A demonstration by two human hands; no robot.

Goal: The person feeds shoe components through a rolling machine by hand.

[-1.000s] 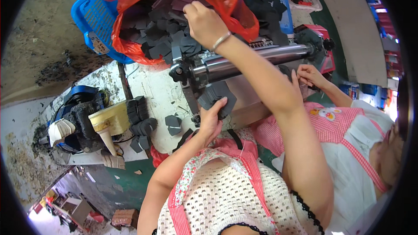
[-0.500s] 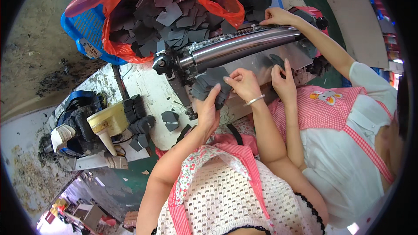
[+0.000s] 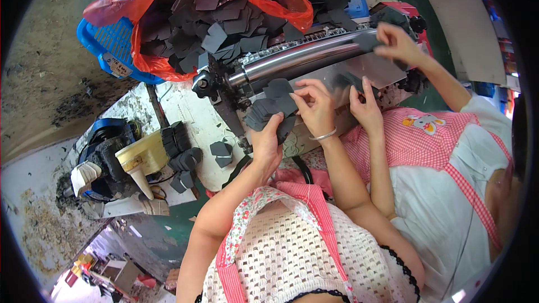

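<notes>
Right hand [image 3: 315, 111] down from red bag [image 3: 289, 12] since a second ago. White table [image 3: 193, 111] left of fingers, scuffed, blotched; farther left, brown surface [image 3: 50, 33] smeared black. Stack of dark pieces [image 3: 263, 115] between hands: flat, angular, fanned. Left hand [image 3: 267, 147] closed round it; right thumb and forefinger nearly together at its edge, cannot tell if pinching. Beyond fingers, smooth metal roller [image 3: 303, 59], then crinkly bag in slotted blue basket [image 3: 91, 45].
</notes>
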